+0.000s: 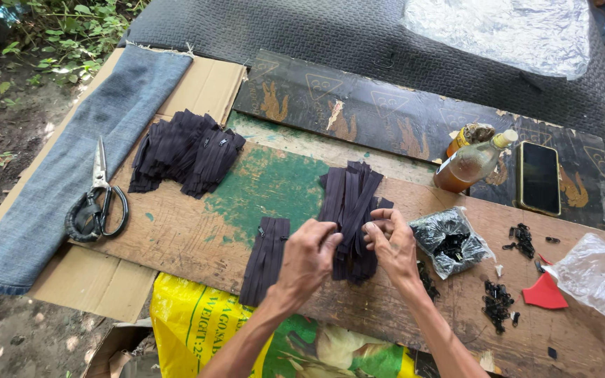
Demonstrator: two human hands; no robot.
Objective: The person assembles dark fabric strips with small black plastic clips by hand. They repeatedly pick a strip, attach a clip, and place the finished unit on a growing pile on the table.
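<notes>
Over the zipper pile (350, 210) at mid-worktop (197, 231), left hand (307, 257) and right hand (393, 246) each pinch one dark strip in a closed grip; best kept taut, slider bag (449, 241) just right.

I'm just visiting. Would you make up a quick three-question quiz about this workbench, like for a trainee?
1. True or false: the scissors lie on the denim strip.
2. Which hands touch the middle zipper pile? A) left only B) right only C) both
3. What lies right of the bottle?

Key:
1. True.
2. C: the left hand and right hand both pinch it.
3. A dark phone.
</notes>
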